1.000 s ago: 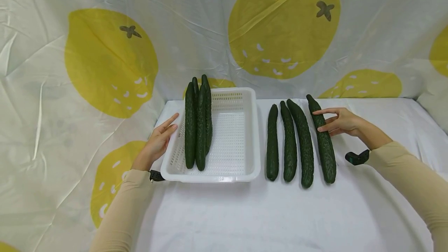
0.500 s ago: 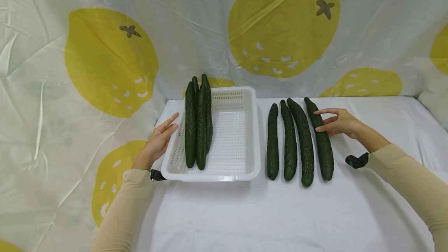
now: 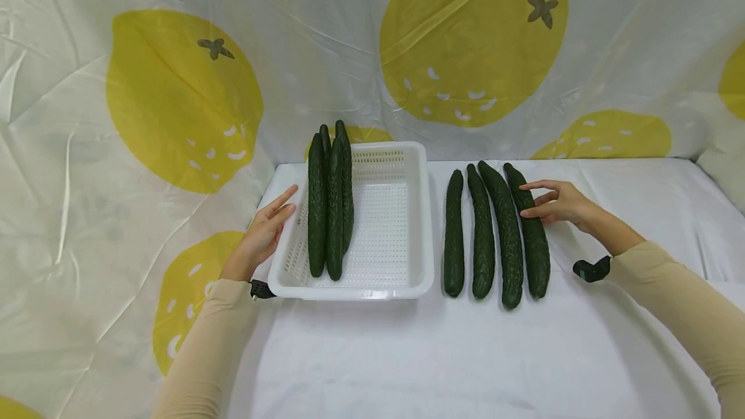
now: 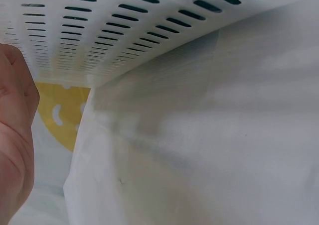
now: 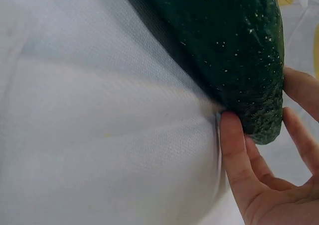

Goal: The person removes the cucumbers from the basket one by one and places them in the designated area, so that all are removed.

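My right hand (image 3: 557, 202) holds the far-right cucumber (image 3: 534, 257) by its upper half, thumb on one side and fingers on the other. That cucumber (image 5: 224, 51) lies on the cloth in the right wrist view, its narrow end between my fingers. Three more cucumbers lie in a row to its left, the nearest cucumber (image 3: 505, 238) close beside it. My left hand (image 3: 264, 235) rests against the left side of a white plastic basket (image 3: 421, 225), index finger straight; its other fingers are partly hidden. Several cucumbers (image 3: 333, 212) lean together inside the basket's left half, tips above the back rim.
A white cloth (image 3: 465, 361) covers the table. Behind and to the left hangs a pale curtain (image 3: 326, 37) printed with large yellow lemons. In the left wrist view, the basket's slotted wall (image 4: 129, 23) overhangs the cloth.
My right hand has shifted the far-right cucumber leftward, bringing it close to its neighbour. My left hand and the basket keep their places.
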`<state>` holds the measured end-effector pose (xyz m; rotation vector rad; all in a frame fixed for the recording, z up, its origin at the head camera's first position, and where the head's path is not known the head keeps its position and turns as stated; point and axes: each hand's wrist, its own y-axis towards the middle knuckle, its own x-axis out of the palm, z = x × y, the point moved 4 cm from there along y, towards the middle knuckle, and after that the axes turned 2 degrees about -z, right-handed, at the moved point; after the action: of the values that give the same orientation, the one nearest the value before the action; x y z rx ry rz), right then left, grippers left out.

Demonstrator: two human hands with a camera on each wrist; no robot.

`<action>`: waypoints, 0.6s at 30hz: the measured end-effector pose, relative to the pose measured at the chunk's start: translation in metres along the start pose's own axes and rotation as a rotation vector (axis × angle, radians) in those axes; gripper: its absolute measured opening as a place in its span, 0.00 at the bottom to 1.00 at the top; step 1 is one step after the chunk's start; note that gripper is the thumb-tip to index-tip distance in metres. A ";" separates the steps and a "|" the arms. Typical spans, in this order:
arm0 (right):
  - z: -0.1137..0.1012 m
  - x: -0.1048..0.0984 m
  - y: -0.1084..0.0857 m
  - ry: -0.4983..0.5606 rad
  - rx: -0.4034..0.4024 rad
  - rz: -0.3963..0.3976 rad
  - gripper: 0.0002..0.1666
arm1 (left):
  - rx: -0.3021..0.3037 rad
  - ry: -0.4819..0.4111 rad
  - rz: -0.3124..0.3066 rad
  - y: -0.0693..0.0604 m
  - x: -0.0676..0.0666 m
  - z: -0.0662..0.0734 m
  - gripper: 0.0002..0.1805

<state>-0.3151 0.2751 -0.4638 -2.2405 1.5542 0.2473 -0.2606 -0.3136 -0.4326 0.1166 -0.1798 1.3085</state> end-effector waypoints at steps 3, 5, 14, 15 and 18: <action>0.000 0.001 0.000 -0.005 0.002 -0.007 0.42 | 0.008 0.004 0.000 0.000 0.000 0.000 0.30; -0.001 0.001 -0.001 -0.003 0.002 -0.009 0.43 | 0.012 0.007 0.000 0.001 -0.001 -0.001 0.30; -0.011 -0.003 -0.009 0.013 -0.026 -0.005 0.41 | 0.012 0.014 0.011 0.000 -0.001 0.000 0.30; -0.012 -0.004 -0.009 0.012 -0.027 -0.001 0.41 | 0.010 0.011 0.010 0.000 -0.001 0.000 0.31; -0.015 -0.007 -0.010 0.007 -0.038 0.010 0.40 | 0.007 0.006 0.008 0.000 0.000 -0.001 0.31</action>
<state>-0.3096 0.2783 -0.4453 -2.2656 1.5768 0.2738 -0.2608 -0.3133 -0.4331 0.1180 -0.1714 1.3178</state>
